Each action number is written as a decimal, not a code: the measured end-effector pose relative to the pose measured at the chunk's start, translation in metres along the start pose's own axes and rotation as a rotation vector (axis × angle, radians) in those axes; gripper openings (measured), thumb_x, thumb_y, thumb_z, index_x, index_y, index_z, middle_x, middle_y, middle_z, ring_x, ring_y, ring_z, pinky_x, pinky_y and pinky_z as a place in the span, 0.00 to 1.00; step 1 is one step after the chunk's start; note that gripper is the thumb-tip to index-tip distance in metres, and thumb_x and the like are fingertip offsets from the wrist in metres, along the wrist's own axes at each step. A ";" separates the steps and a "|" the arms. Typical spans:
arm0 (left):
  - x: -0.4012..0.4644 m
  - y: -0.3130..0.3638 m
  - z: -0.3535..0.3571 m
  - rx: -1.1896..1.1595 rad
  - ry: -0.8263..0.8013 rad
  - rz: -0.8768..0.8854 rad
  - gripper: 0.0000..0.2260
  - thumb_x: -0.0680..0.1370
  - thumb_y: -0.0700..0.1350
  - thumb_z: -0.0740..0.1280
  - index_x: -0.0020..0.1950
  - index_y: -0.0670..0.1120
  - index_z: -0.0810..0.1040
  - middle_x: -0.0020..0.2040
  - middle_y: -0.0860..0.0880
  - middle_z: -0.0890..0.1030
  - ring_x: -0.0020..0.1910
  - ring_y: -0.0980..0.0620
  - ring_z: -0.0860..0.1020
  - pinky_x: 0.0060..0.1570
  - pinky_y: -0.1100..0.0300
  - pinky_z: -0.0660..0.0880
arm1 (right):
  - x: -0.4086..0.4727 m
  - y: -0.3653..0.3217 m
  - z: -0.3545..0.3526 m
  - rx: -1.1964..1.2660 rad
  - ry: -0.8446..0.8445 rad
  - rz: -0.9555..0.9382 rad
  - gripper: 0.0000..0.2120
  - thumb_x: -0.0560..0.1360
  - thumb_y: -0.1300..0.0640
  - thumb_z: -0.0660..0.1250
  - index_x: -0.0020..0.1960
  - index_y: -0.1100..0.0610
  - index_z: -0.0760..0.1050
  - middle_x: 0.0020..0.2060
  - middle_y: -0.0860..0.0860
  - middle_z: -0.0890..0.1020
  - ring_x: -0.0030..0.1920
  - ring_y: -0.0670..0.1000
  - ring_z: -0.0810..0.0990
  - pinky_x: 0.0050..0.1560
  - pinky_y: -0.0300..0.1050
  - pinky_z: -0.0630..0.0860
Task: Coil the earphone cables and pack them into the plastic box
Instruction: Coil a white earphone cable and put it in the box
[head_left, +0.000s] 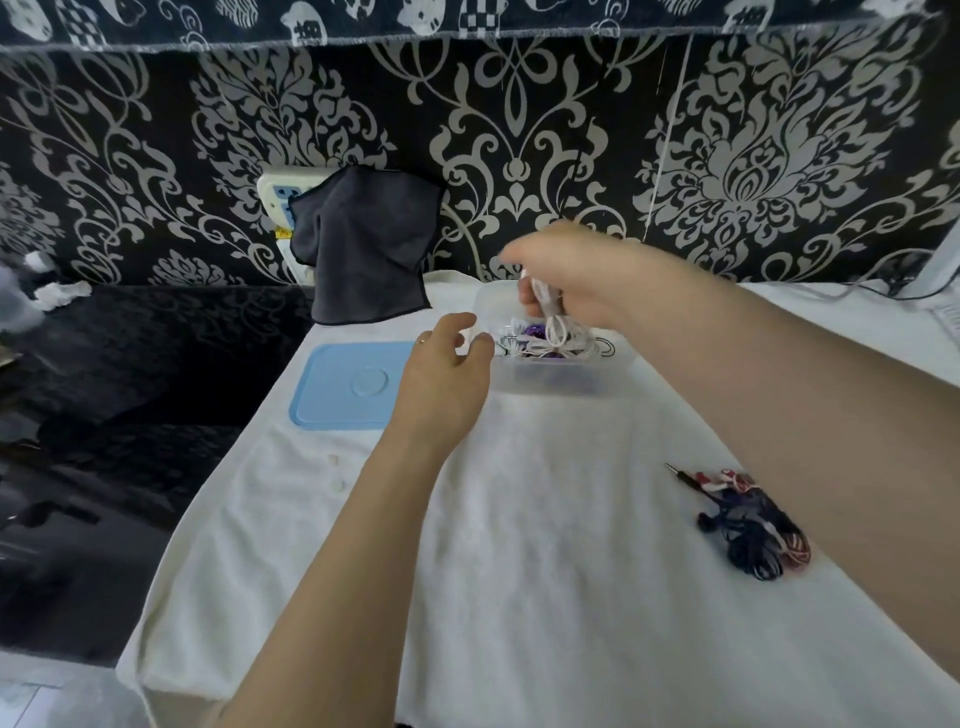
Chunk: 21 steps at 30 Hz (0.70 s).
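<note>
White earphone cable (551, 325) hung pinched in the right hand (576, 275) over the clear plastic box (550, 374), far on the towel-covered counter (519, 545). The left hand (441, 374), fingers loosely spread, touched the box's left rim (blue lid (348, 387) just left). A dark coiled earphone bundle (753, 525) lay near right.

1. The surface (519, 597) is covered by a white towel.
2. A clear plastic box (550, 376) sits at its far end.
3. A blue lid (345, 387) lies left of the box.
4. A dark earphone bundle (753, 530) lies on the right.
</note>
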<state>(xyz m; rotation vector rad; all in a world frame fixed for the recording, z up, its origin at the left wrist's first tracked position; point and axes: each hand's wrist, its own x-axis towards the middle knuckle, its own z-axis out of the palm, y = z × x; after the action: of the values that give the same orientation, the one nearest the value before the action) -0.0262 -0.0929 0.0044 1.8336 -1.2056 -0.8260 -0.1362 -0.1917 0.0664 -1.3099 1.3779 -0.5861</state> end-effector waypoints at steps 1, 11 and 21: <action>0.001 0.000 0.000 -0.004 -0.014 -0.013 0.18 0.84 0.51 0.59 0.74 0.54 0.71 0.69 0.50 0.74 0.59 0.54 0.74 0.59 0.59 0.67 | 0.004 0.000 0.007 -0.033 -0.014 0.034 0.06 0.81 0.58 0.63 0.51 0.61 0.71 0.44 0.60 0.77 0.41 0.54 0.77 0.51 0.47 0.80; 0.001 0.004 0.001 0.058 -0.032 0.009 0.19 0.84 0.50 0.59 0.76 0.52 0.69 0.71 0.50 0.75 0.67 0.52 0.73 0.59 0.59 0.66 | 0.010 0.018 0.026 0.109 0.007 0.076 0.23 0.82 0.63 0.58 0.76 0.64 0.61 0.74 0.62 0.66 0.73 0.61 0.68 0.68 0.54 0.71; -0.028 0.001 0.015 0.354 -0.031 0.100 0.13 0.80 0.48 0.66 0.62 0.46 0.70 0.56 0.46 0.72 0.50 0.44 0.74 0.48 0.54 0.70 | -0.079 0.061 -0.059 -0.601 0.221 -0.169 0.05 0.76 0.62 0.66 0.50 0.57 0.79 0.44 0.54 0.83 0.43 0.55 0.83 0.43 0.49 0.81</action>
<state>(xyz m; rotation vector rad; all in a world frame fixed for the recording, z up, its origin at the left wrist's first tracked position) -0.0483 -0.0711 0.0012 2.0232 -1.5274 -0.6153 -0.2279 -0.1223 0.0574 -1.8986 1.7134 -0.4509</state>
